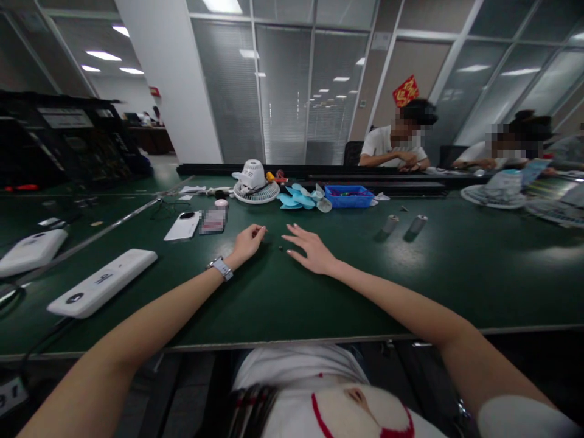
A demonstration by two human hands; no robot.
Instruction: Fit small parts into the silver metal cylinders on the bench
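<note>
My left hand (247, 243), with a watch (221, 267) on its wrist, rests over the green tabletop (274, 298). Its thumb and fingers are pinched together; whatever they hold, if anything, is too small to make out. To its right my right hand (314, 249) hovers palm down, fingers spread and holding nothing. Between the two hands lies a tiny dark piece (280, 247), apart from both and nearest to the fingers of my right hand. Its kind cannot be told.
Behind my hands stand a white fan part (252, 177), blue blades (298, 198) and a blue basket (349, 196). Two metal cylinders (418, 224) are on the right. A phone (182, 225) and a white power bank-like device (104, 283) lie left. Co-workers (387, 146) sit opposite.
</note>
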